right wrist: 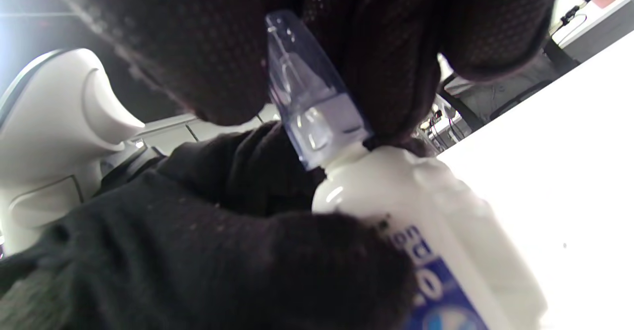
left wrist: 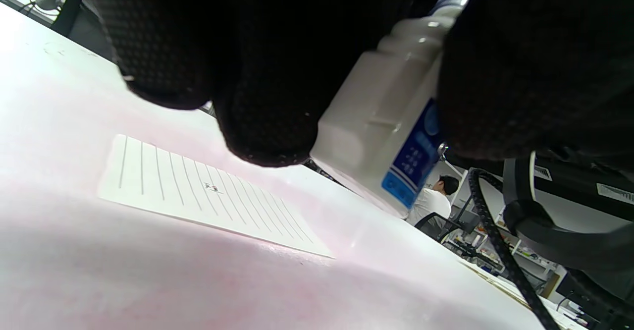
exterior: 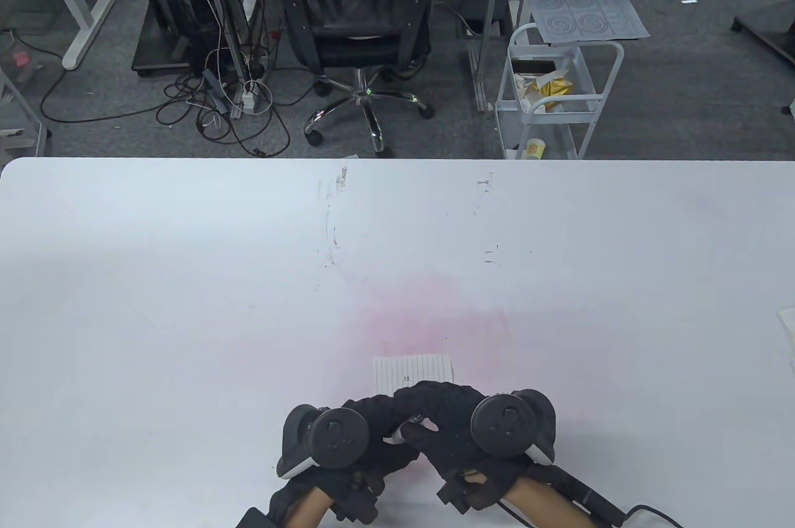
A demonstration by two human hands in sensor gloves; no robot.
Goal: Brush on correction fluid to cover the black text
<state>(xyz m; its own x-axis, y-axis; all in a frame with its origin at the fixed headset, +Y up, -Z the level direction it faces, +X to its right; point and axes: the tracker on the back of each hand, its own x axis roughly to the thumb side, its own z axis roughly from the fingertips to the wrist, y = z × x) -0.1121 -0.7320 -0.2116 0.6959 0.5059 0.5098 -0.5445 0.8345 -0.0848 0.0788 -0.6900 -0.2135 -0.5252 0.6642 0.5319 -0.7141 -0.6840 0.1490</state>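
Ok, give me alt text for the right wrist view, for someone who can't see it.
Close-up of a white correction fluid bottle with a blue label, its clear bluish cap still on, pinched by the black-gloved fingers of the right hand. The gloved left hand grips the bottle's body from below, and the white table shows bright at right.

Left hand (exterior: 366, 435), right hand (exterior: 447, 422) meet, fingers (right wrist: 396, 57) curled together.
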